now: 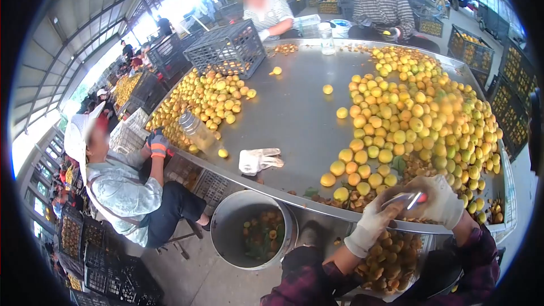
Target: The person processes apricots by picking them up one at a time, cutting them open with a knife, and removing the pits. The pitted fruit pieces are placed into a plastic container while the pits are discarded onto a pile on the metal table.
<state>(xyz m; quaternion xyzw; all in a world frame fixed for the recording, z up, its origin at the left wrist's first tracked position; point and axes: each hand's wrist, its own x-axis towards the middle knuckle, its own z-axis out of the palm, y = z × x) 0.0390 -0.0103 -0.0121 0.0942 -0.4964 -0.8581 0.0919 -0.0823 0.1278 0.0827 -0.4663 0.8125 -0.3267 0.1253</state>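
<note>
Both my hands meet over the near right edge of the metal table (294, 119), in white gloves with bare fingertips. My left hand (369, 224) is closed, its fingers pinched toward the right hand; what they hold is hidden by blur. Curled around a small shiny tool with a red end (416, 199), my right hand (441, 199) is smeared by motion. Just beyond them lies a big heap of yellow-orange apricots (419, 113), with brownish split pieces (416, 168) at its near side. Below my hands, a crate (426, 246) holds opened apricot halves (391, 260).
A white glove (259, 161) lies on the table near a clear jar (198, 130) and a second apricot heap (209, 93). A metal bucket (218, 232) with fruit and leaves stands left of my legs. Co-workers sit at left (124, 187) and across (382, 5); a crate (226, 48) rests on the table.
</note>
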